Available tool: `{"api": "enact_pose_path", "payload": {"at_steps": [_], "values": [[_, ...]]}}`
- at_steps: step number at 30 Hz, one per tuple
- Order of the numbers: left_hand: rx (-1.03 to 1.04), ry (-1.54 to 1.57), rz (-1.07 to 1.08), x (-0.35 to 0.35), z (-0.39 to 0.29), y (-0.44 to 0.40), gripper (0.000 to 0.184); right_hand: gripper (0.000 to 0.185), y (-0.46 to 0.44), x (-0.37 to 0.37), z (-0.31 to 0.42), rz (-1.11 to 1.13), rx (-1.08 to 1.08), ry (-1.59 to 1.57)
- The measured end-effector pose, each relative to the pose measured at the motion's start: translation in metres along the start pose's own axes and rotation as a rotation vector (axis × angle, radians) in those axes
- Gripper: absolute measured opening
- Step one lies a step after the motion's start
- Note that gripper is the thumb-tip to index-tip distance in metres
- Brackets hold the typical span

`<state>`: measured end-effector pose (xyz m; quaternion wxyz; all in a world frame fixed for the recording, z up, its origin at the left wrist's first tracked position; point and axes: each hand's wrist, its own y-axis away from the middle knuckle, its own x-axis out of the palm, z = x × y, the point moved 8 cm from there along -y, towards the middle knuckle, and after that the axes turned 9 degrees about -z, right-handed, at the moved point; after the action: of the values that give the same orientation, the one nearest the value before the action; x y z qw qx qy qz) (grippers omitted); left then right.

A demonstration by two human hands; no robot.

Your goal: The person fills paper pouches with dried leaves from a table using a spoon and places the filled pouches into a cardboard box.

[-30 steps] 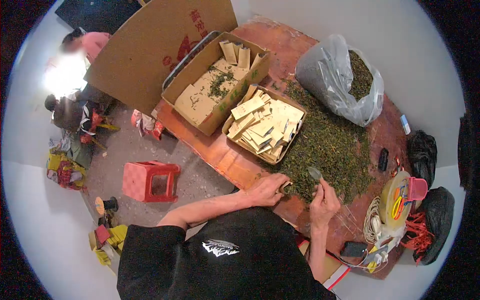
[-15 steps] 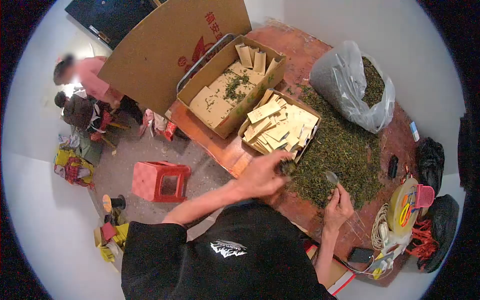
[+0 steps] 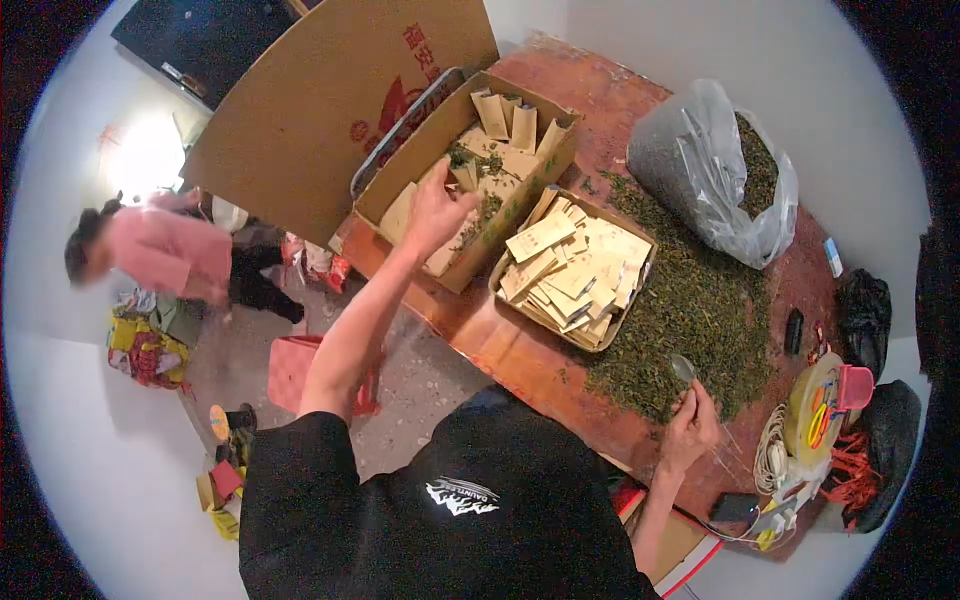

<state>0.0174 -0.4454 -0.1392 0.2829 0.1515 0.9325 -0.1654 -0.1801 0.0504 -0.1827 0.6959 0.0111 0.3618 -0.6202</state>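
My left hand [image 3: 436, 214] reaches over the large cardboard box [image 3: 452, 272], its fingers closed around a small paper packet [image 3: 467, 178]. Beneath it, loose dried leaves [image 3: 492, 207] lie on the brown paper lining the box. Several filled packets [image 3: 523, 128] stand upright along the box's far end. At the right, my right hand [image 3: 692, 425] pinches a clear spoon [image 3: 682, 369] by its handle, with the bowl over the edge of a pile of dried leaves [image 3: 700, 310]. Between my hands sits a smaller box [image 3: 603, 345] heaped with flat paper packets [image 3: 575, 262].
A clear plastic bag [image 3: 690, 165] of leaves stands at the back right of the red table [image 3: 465, 325]. Tape rolls [image 3: 808, 400], scissors [image 3: 819, 425] and a phone [image 3: 735, 507] lie at right. A red stool [image 3: 292, 372] and a person in pink [image 3: 165, 250] are at left.
My left hand has moved from the leaf pile up and left to the large box with the packet. My right hand keeps the spoon by the pile. The person at left has shifted position.
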Motion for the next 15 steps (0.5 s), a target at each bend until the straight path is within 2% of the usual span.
{"api": "enact_pose_path", "payload": {"at_steps": [1,4,6,7,10,13,15], "values": [[0.082,-0.095,-0.085,0.001,0.006,-0.012,0.052,0.022,-0.001,0.000,0.004,-0.008,0.009,0.030],[0.021,-0.191,-0.036,0.026,0.047,-0.051,0.053,0.022,0.003,0.002,0.018,-0.032,0.054,0.079],[-0.044,-0.231,-0.017,0.037,0.066,-0.072,0.058,0.023,0.008,0.003,0.002,-0.053,0.084,0.098],[-0.087,-0.164,0.015,0.044,0.079,-0.082,0.063,0.023,0.010,0.003,0.001,-0.059,0.054,0.143],[0.009,-0.215,-0.015,0.059,0.092,-0.107,0.064,0.023,0.017,0.001,0.003,-0.067,0.102,0.119],[-0.033,-0.241,-0.004,0.071,0.102,-0.127,0.059,0.023,0.026,0.000,-0.007,-0.088,0.184,0.154],[-0.038,-0.223,-0.022,0.077,0.104,-0.137,0.057,0.023,0.029,-0.001,-0.009,-0.111,0.160,0.153]]}}
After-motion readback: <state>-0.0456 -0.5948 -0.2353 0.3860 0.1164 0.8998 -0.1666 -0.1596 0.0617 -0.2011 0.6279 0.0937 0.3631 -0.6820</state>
